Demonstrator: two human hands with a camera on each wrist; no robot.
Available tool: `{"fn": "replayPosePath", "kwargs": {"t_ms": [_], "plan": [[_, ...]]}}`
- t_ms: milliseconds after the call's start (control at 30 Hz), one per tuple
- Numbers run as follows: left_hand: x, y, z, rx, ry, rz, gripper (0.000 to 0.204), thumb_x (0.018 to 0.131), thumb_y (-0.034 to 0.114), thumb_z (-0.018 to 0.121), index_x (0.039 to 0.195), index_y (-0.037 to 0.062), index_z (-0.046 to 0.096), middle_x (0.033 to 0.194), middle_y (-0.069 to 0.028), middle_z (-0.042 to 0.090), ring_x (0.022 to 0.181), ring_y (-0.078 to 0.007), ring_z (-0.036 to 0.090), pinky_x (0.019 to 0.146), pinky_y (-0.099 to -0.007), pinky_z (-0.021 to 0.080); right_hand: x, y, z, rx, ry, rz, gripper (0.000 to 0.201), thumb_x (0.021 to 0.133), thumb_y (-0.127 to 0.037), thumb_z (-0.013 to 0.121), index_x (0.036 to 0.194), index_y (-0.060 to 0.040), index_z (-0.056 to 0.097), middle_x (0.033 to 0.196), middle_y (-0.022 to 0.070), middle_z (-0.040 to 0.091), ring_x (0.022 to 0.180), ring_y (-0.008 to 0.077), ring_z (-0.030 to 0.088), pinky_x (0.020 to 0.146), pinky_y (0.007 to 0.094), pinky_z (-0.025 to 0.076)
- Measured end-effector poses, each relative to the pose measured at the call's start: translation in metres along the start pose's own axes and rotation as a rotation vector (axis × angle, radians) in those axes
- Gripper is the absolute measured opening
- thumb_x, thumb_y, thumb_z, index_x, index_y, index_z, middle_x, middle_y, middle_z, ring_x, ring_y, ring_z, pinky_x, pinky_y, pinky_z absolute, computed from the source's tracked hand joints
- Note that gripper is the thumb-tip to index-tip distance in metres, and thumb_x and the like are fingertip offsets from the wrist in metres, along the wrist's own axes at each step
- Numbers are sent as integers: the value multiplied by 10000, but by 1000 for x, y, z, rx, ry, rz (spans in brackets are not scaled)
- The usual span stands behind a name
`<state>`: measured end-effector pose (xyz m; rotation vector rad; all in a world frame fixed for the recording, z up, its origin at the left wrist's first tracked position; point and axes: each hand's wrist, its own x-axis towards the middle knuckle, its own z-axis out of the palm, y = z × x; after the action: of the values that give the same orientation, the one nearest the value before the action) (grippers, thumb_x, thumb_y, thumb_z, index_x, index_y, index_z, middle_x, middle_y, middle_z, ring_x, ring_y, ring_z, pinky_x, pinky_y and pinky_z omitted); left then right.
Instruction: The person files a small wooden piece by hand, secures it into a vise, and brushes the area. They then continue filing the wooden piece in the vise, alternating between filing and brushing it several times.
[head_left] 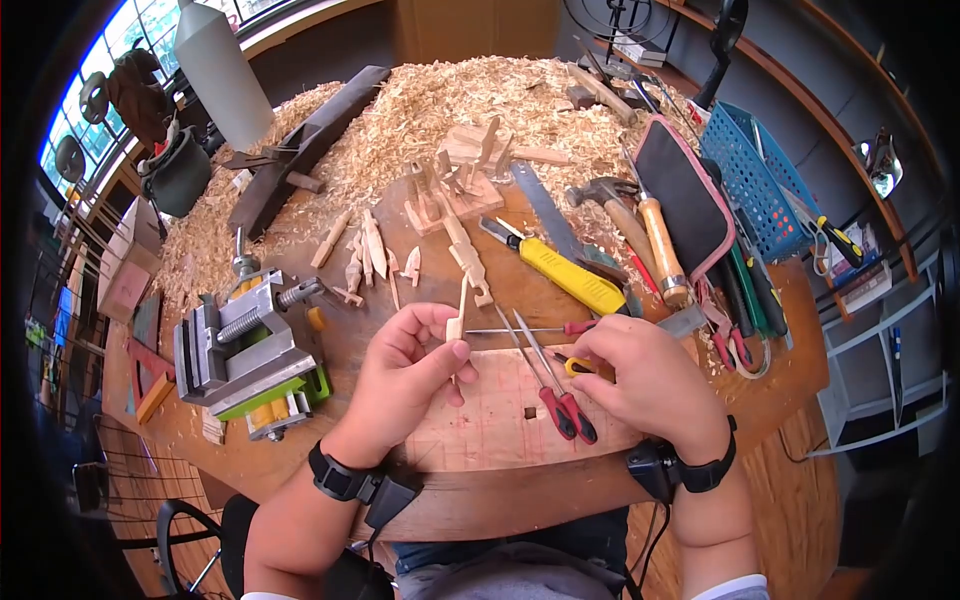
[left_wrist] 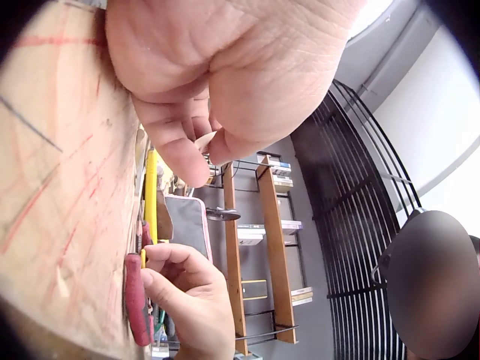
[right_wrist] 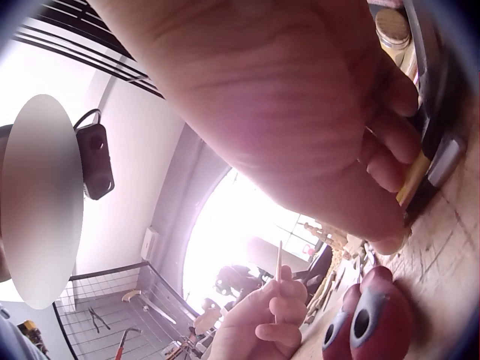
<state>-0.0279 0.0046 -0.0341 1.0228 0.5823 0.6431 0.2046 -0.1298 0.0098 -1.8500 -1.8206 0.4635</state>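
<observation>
My left hand (head_left: 405,365) pinches a small pale carved wooden piece (head_left: 455,328) between thumb and fingers, its thin end upward, over the left part of a flat wooden board (head_left: 480,420) with red lines and a square hole. My right hand (head_left: 650,380) is low over the board's right side, fingertips curled on a tool with a yellow-and-black handle (head_left: 577,367); the rest of that tool is largely hidden. Two slim tools with red-and-black handles (head_left: 570,418) lie beside those fingers. Another thin red-handled tool (head_left: 580,327) lies across the board's far edge.
A metal vise (head_left: 245,340) stands at left. Small carved wooden pieces (head_left: 372,245) and a jointed wooden figure (head_left: 463,255) lie beyond the board. A yellow utility knife (head_left: 570,275), hammer (head_left: 620,215) and blue basket (head_left: 750,180) are at right. Wood shavings (head_left: 450,95) heap behind.
</observation>
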Motion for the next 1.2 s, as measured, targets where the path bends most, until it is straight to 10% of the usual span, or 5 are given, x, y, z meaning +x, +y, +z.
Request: {"fn": "replayPosePath", "kwargs": {"t_ms": [833, 1200], "plan": [[-2, -9, -4, -36, -41, 137, 176, 979, 32, 641, 1145, 25, 583, 968, -28, 666, 869, -101, 676, 671, -255, 589, -3, -23, 16, 32, -66, -5, 85, 890, -111, 608, 925, -35, 596, 834, 172, 629, 814, 391, 633, 718, 476, 505], [-4, -2, 2, 5, 54, 125, 138, 989, 41, 608, 1123, 50, 578, 899, -35, 649, 755, -105, 664, 551, -218, 539, -3, -24, 14, 44, -132, 10, 212, 817, -85, 664, 1012, -1, 660, 879, 174, 631, 789, 338, 644, 715, 407, 522]]}}
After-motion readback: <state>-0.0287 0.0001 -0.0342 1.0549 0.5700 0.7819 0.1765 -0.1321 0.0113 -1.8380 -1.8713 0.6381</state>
